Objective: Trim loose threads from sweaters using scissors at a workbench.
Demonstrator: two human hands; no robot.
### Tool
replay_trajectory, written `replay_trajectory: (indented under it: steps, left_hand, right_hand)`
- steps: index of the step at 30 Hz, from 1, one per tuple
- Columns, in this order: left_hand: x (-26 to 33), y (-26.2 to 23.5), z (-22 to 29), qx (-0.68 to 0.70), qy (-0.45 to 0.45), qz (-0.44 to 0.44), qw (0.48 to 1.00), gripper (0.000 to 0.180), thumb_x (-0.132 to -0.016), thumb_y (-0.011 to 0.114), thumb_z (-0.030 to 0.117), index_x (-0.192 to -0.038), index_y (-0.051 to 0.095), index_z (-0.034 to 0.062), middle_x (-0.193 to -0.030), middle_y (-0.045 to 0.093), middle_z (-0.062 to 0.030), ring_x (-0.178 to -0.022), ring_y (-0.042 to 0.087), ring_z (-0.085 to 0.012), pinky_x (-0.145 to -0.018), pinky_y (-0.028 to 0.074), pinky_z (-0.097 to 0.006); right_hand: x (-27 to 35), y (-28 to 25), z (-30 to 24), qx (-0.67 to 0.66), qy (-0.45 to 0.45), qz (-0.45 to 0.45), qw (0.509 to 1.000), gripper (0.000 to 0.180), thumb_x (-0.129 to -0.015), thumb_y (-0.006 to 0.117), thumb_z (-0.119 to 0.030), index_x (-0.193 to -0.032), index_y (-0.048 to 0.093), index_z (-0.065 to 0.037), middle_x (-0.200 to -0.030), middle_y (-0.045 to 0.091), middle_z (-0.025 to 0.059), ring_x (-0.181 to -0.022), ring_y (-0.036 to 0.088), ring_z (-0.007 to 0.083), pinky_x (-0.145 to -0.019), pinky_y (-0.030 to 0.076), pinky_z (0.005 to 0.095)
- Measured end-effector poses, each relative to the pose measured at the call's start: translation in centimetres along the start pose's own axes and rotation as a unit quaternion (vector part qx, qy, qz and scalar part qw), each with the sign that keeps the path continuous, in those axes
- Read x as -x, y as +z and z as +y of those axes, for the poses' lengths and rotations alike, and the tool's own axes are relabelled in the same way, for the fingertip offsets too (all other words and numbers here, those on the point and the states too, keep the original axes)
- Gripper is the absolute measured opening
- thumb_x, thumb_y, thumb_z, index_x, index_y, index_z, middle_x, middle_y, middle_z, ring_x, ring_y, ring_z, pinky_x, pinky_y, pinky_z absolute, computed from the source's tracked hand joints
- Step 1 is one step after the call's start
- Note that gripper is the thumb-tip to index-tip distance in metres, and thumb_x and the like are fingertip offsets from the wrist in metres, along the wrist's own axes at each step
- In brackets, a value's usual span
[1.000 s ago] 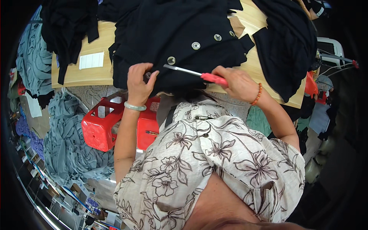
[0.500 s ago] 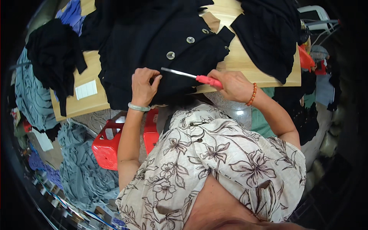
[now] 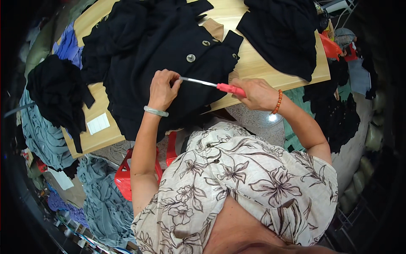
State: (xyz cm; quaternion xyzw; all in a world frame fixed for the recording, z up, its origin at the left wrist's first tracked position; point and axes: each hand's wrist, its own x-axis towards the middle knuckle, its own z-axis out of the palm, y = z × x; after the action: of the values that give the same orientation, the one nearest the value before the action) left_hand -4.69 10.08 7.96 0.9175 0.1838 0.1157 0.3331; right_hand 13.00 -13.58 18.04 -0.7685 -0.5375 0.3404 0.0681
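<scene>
A black buttoned knit garment (image 3: 139,72) lies spread on the wooden table in front of me. My right hand (image 3: 256,94) is closed around the red handle of slim scissors (image 3: 199,81), their silver blades together and pointing left. At the blade tip is my left hand (image 3: 164,88), its thumb and forefinger pinched over the garment. Whatever thread or cloth may be in that pinch is too small to make out. Large round buttons (image 3: 191,58) run along the garment's front edge, just beyond the blades.
Another black garment (image 3: 281,40) lies at the table's right, and a black heap (image 3: 57,91) hangs off its left edge. A white card (image 3: 98,123) rests on the wooden table (image 3: 224,17). Below stand a red stool (image 3: 123,178) and grey-green cloth piles (image 3: 103,199).
The view has turned slightly, shifting the table and garments. My left hand has come a little right and now meets the blade tip; my right hand keeps its hold on the scissors.
</scene>
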Motion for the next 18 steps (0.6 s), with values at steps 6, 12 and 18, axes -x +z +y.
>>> replay_trajectory:
  steps: [6,12,18]
  left_hand:
    - [-6.2,2.9,2.3,-0.004,-0.017,0.034,0.999,0.032,-0.079,0.075,0.015,-0.106,0.063,0.0041,-0.104,0.059,-0.0139,-0.093,0.061,-0.0322,-0.08,0.05,-0.041]
    - [-6.9,2.0,1.6,0.078,-0.027,-0.087,0.993,0.011,-0.076,0.071,0.002,-0.085,0.065,0.0004,-0.077,0.061,-0.0081,-0.068,0.06,-0.0173,-0.064,0.048,-0.029]
    - [-10.7,2.6,3.7,-0.016,0.02,-0.056,0.998,0.021,-0.083,0.071,0.02,-0.098,0.07,0.0054,-0.091,0.062,-0.0124,-0.095,0.06,-0.0299,-0.083,0.049,-0.04]
  right_hand:
    - [0.7,-0.9,3.1,0.015,0.048,0.094,0.994,0.025,-0.092,0.059,-0.025,-0.111,0.057,-0.009,-0.086,0.065,0.0194,-0.085,0.064,0.0395,-0.076,0.048,0.0477]
    - [0.9,-0.6,3.7,0.039,0.063,0.002,0.997,0.025,-0.091,0.06,-0.028,-0.108,0.057,-0.009,-0.077,0.065,0.0188,-0.079,0.064,0.0401,-0.075,0.047,0.0481]
    - [1.5,-0.3,5.6,-0.044,0.06,0.107,0.991,0.022,-0.092,0.058,-0.025,-0.107,0.058,-0.008,-0.082,0.065,0.02,-0.085,0.064,0.0398,-0.077,0.049,0.0483]
